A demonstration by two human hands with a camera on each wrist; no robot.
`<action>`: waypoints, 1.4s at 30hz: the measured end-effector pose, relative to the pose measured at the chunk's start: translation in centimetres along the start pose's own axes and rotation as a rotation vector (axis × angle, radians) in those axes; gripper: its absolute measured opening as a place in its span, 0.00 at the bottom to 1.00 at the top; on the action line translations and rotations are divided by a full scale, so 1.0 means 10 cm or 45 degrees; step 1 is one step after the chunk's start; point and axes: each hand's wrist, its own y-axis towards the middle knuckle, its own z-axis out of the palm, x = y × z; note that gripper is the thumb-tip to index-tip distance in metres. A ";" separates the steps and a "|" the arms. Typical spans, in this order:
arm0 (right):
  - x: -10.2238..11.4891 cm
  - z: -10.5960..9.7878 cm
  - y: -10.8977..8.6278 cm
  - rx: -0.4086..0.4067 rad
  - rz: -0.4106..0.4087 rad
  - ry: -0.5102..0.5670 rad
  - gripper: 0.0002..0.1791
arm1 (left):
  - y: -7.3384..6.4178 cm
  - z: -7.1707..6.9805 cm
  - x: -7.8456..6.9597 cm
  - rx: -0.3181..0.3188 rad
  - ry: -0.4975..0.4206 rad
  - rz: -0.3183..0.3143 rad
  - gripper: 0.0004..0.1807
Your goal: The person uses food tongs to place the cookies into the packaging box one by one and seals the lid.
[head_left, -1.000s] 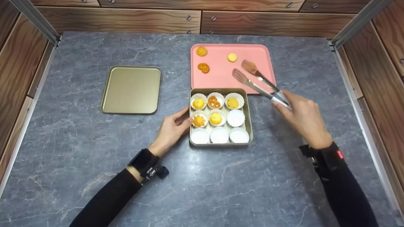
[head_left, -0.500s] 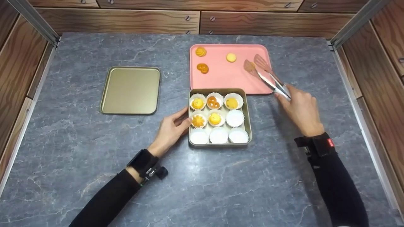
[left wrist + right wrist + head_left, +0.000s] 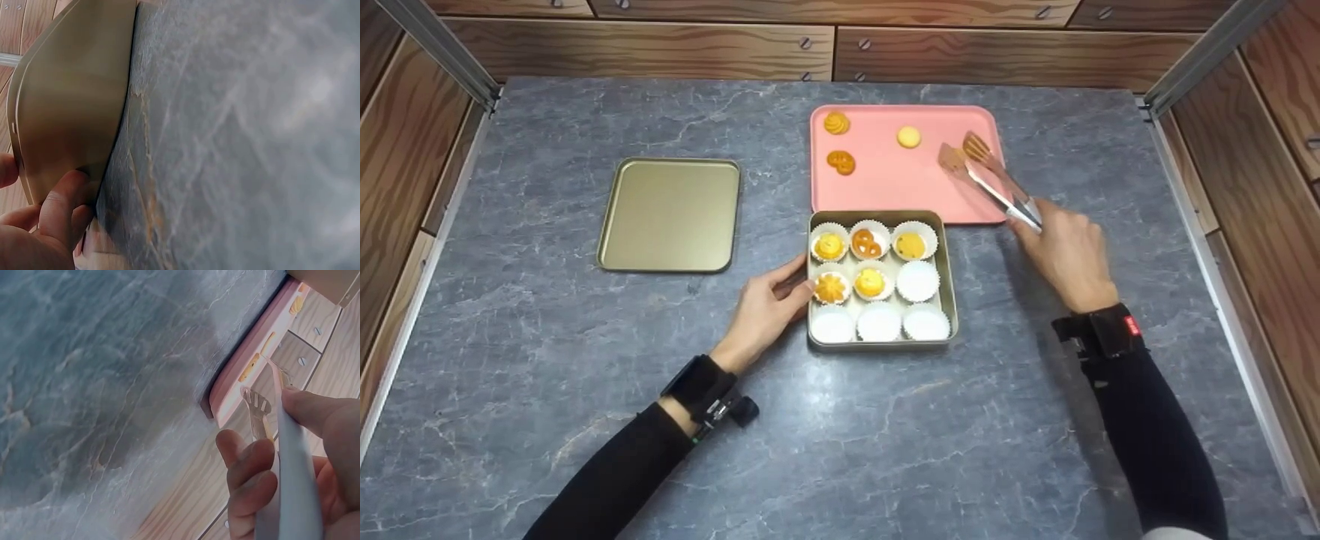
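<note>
My left hand [image 3: 761,311] holds the left side of a square gold tin [image 3: 952,311], thumb at the rim and fingers against the outer wall [image 3: 73,112]. Inside stand white paper cups in rows. The back row and two middle cups hold small yellow and orange pastries; the middle-right cup [image 3: 918,282] and front cups are empty. My right hand [image 3: 1069,259] grips slotted tongs [image 3: 952,159] with white handles [image 3: 295,478]. Their slightly parted heads hang over the right part of the pink tray [image 3: 885,196], largely hiding a pastry there in the head view.
On the tray also lie a swirled pastry [image 3: 836,123], an orange knot-shaped one [image 3: 841,163] and a pale round one [image 3: 908,137]. A square gold lid [image 3: 669,214] lies left of the tin. Wood-patterned panels [image 3: 637,49] border the grey marbled table [image 3: 840,435].
My right hand has moved the tongs rightward across the tray, and their heads have drawn closer together. The left hand and tin have stayed in place.
</note>
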 end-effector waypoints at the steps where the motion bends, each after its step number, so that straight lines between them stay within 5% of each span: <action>1: 0.00 0.00 0.00 0.005 0.000 -0.003 0.22 | 0.00 0.00 0.00 0.000 0.003 -0.003 0.32; 17: 0.00 -0.03 0.08 0.108 0.004 -0.032 0.23 | 0.00 -0.01 0.00 0.015 0.053 0.018 0.32; 42: 0.01 -0.06 -0.05 0.043 -0.091 -0.057 0.19 | -0.01 -0.02 0.01 0.004 0.096 0.050 0.31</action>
